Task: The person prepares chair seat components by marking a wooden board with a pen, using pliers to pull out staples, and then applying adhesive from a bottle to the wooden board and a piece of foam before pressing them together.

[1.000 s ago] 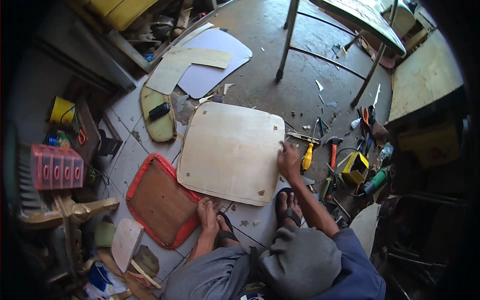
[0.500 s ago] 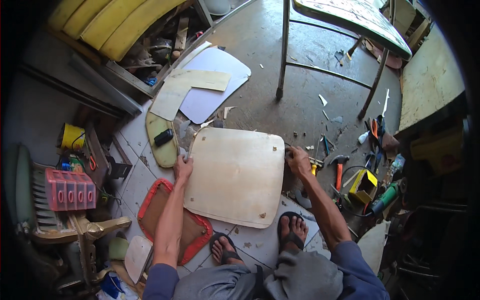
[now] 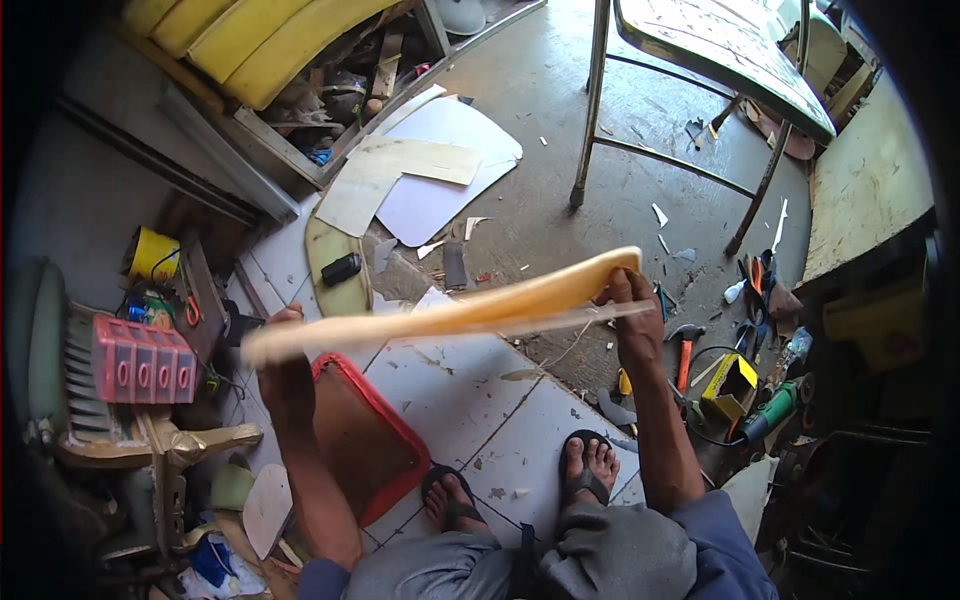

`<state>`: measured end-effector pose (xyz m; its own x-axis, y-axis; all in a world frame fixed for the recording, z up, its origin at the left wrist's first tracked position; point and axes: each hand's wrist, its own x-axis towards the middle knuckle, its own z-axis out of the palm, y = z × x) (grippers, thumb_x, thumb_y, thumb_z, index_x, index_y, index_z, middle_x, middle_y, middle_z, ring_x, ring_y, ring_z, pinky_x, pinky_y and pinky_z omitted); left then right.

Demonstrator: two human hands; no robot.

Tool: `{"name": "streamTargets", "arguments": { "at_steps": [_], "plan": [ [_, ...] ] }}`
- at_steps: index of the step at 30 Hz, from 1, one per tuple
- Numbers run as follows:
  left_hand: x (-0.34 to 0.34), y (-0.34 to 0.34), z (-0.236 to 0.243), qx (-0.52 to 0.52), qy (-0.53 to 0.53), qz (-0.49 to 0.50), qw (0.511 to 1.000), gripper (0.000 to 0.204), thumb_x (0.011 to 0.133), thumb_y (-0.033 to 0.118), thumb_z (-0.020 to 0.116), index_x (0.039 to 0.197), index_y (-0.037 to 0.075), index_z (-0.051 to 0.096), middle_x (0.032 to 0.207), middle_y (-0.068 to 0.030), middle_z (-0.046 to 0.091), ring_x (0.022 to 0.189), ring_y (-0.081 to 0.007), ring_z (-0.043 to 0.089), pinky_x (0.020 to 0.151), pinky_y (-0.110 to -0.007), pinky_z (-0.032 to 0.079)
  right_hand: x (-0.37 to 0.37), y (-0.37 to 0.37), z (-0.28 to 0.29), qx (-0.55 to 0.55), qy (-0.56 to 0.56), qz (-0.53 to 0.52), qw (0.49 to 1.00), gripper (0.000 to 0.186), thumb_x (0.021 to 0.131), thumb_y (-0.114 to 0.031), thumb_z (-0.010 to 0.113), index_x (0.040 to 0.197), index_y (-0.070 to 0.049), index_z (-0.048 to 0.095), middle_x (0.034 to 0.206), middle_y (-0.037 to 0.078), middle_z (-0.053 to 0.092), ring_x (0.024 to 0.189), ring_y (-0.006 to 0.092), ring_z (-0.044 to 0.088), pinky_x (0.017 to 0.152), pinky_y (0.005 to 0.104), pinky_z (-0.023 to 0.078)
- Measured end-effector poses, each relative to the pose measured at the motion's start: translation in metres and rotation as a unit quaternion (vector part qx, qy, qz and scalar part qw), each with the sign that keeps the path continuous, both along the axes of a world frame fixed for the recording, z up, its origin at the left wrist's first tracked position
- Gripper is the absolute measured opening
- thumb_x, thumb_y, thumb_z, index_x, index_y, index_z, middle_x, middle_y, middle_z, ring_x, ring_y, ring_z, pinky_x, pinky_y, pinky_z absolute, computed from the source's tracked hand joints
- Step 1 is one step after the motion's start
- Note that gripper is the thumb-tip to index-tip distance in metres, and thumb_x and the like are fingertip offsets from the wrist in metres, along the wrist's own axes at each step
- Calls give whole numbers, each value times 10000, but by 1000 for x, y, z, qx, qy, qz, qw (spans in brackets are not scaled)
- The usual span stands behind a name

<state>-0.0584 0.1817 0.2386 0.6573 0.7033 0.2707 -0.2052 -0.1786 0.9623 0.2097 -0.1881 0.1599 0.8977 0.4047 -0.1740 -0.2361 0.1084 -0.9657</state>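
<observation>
A pale wooden seat panel (image 3: 480, 302) is held up off the floor, tilted so it shows nearly edge-on. A thin pale strip or second layer runs along its lower side, blurred by motion. My left hand (image 3: 287, 375) grips the panel's left end, its fingers partly hidden. My right hand (image 3: 634, 315) closes on the right end, fingers curled at the edge. Beneath my left forearm lies a brown board edged in red (image 3: 370, 430). Beyond the panel, a black oblong object (image 3: 341, 269) rests on a yellowish-green pad (image 3: 330, 236).
Cut pale sheets (image 3: 440, 200) lie farther off. At right are a hammer (image 3: 685, 355), an open yellow box (image 3: 728, 388) and a green angle grinder (image 3: 775, 408). A metal-legged chair (image 3: 720, 30) stands at the back right. A pink drawer box (image 3: 143, 362) sits at left.
Both hands have lifted the panel off the floor and tipped it from flat to nearly edge-on. The floor tiles and debris beneath it now show.
</observation>
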Motion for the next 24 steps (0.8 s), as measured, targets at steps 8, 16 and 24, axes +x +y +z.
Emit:
{"name": "streamTargets", "arguments": {
  "at_steps": [8,16,24],
  "plan": [
    [-123,-29,-130,-216,134,-16,967,414,863,-86,597,1262,25,609,1293,-82,567,1244,-208,527,1082,-365,431,-52,-20,-65,50,197,38,978,451,993,-287,563,1357,-27,509,1261,153,588,1144,233,593,957,354,478],
    [-155,-125,-178,-364,167,47,915,410,946,-17,515,1355,-17,509,1327,-121,559,1215,-190,542,1044,-332,452,-90,-60,-121,-238,128,120,955,612,817,-203,761,1349,-3,534,1127,142,683,989,230,655,846,333,519],
    [-124,-130,-194,-140,307,178,924,362,941,101,583,1283,0,521,966,-60,566,850,-164,530,767,-321,456,-104,-44,-154,-337,-24,37,940,357,840,-188,702,1143,-1,679,1052,118,720,965,208,675,896,328,513]
  ]
}}
